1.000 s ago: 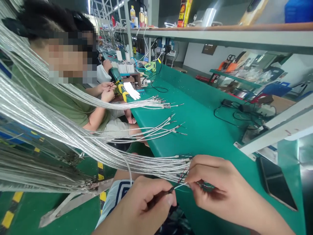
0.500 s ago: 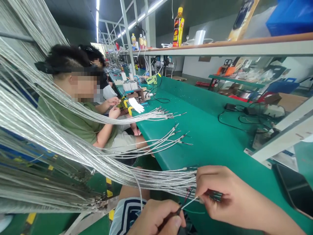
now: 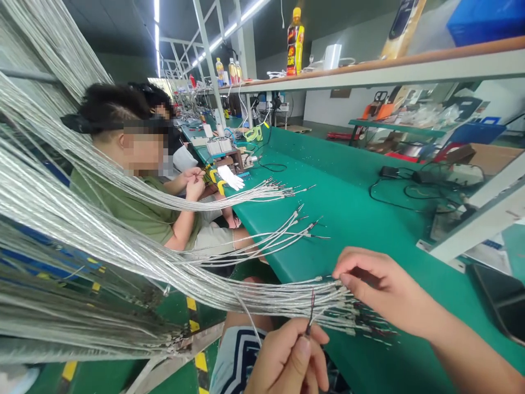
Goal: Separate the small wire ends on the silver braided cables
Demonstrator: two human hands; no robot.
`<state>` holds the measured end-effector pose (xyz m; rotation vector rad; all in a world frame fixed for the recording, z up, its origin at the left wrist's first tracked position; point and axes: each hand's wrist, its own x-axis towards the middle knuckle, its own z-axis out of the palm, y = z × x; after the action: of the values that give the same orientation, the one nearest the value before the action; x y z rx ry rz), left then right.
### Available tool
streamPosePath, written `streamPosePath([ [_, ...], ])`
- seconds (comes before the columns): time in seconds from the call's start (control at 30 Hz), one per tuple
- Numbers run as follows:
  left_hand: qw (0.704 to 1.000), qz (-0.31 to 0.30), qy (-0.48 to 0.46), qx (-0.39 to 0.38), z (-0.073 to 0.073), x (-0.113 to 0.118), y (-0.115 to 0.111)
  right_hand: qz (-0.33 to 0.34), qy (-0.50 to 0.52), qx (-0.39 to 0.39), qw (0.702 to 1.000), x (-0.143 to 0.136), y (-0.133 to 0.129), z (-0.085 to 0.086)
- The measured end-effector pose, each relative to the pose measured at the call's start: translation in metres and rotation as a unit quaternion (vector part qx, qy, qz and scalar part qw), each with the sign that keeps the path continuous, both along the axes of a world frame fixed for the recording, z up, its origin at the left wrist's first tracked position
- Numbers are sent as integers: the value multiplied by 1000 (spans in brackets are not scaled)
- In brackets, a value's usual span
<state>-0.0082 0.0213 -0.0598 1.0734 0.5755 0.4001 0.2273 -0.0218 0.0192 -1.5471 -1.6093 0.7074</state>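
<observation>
The left hand pinches dark wires, tips up, beside the cable bundle, while the right hand, whose grip one cannot tell, is at the bundle's ends, where a careless brush could tangle them.

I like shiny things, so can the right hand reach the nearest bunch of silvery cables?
Probably yes: the right hand is by the tips of that silvery bunch, with nothing visible in between.

We see long tube lights glowing under a dim ceiling. The silver cables shine. Near the edge, the phone looks stretched and soft.
</observation>
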Motion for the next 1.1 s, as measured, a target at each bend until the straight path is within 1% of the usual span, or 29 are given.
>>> streamPosePath([
  [0.07,999,-15,-27,-11,2,0,2,-6,80,-12,997,-8,0,2],
  [0.13,997,-35,-51,-35,4,0,4,10,157,-25,987,-20,0,1],
  [0.2,994,-63,-69,-61,6,-1,6,38,240,-38,969,-32,-1,-2],
  [0.27,988,-91,-90,-85,6,-4,7,62,320,-56,944,-44,-2,-8],
  [0.3,986,-94,-105,-94,5,-5,7,72,351,-65,931,-49,-2,-11],
  [0.33,983,-90,-120,-102,4,-6,7,81,376,-71,920,-53,-2,-14],
  [0.4,981,-65,-146,-111,-1,-8,6,91,405,-71,907,-60,-3,-18],
  [0.47,980,-35,-160,-116,-8,-8,5,88,421,-59,901,-65,-3,-20],
  [0.57,979,-22,-170,-110,-15,-8,5,66,440,-37,895,-71,-3,-16],
  [0.67,977,-49,-186,-92,-13,-6,6,61,446,-11,893,-75,-5,-10],
  [0.77,976,-60,-195,-78,-6,-5,6,66,419,26,905,-76,-7,-6],
  [0.87,984,-27,-161,-74,2,-6,4,40,345,52,936,-76,-9,-6],
  [0.97,990,2,-119,-77,9,-6,0,7,251,54,966,-75,-10,-8],
  [1.03,992,15,-98,-74,13,-6,-2,-8,198,57,978,-76,-12,-9],
  [1.1,994,55,-76,-62,16,-5,-6,-33,170,56,983,-78,-14,-9],
])
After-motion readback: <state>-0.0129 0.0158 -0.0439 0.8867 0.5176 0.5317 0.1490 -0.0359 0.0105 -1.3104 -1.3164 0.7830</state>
